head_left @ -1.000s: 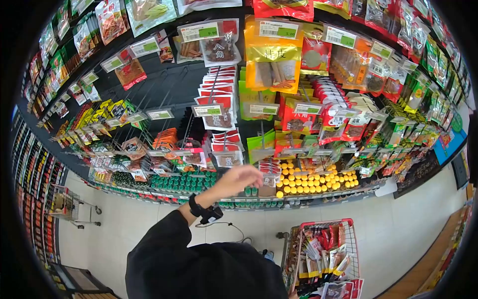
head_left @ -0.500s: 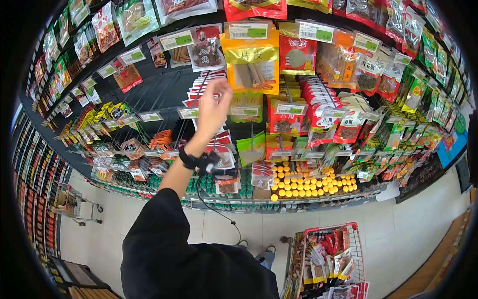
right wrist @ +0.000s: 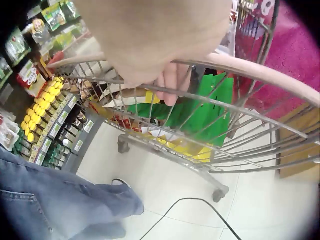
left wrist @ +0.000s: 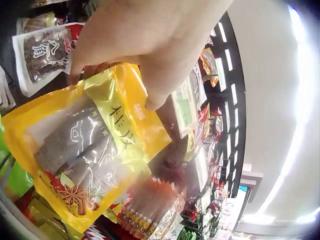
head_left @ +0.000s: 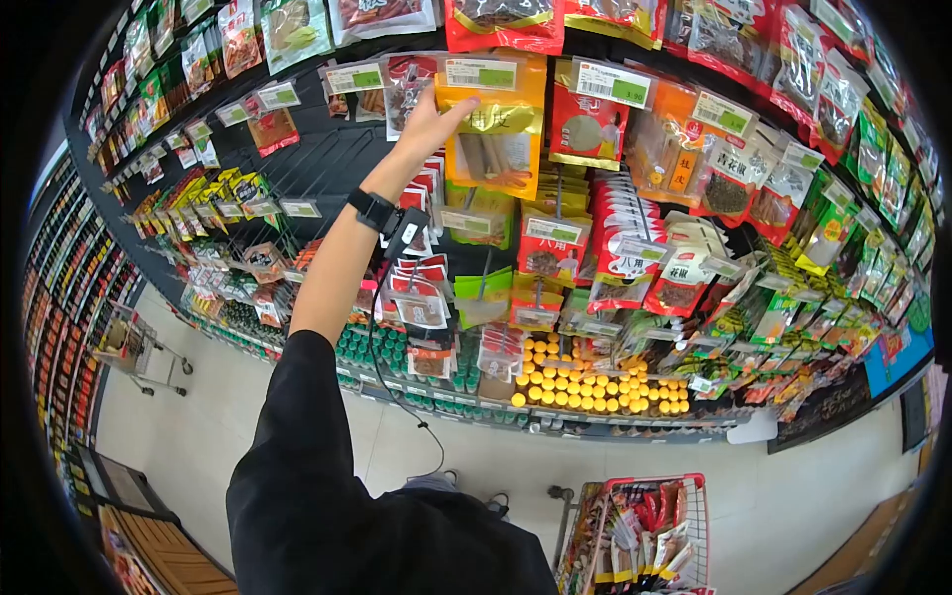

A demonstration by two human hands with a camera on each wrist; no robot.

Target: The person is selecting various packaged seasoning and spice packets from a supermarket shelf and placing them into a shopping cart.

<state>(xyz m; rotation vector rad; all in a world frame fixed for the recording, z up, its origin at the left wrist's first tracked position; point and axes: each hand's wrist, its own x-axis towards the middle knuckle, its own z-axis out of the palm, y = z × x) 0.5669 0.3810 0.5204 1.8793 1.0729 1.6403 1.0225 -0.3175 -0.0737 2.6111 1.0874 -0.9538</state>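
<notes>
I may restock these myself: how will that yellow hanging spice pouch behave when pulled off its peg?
The yellow pouch looks like thin glossy film, so it will probably flex and feel a bit slippery where the left hand pinches its top. The bark-like sticks visible through its window suggest it is light, fairly stiff in the middle, and possibly brittle if squeezed.

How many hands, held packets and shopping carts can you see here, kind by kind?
Hands: 2, left hand, right hand
Held packets: 1, yellow packet
Shopping carts: 2, red cart, grey cart
Total: 5
</notes>
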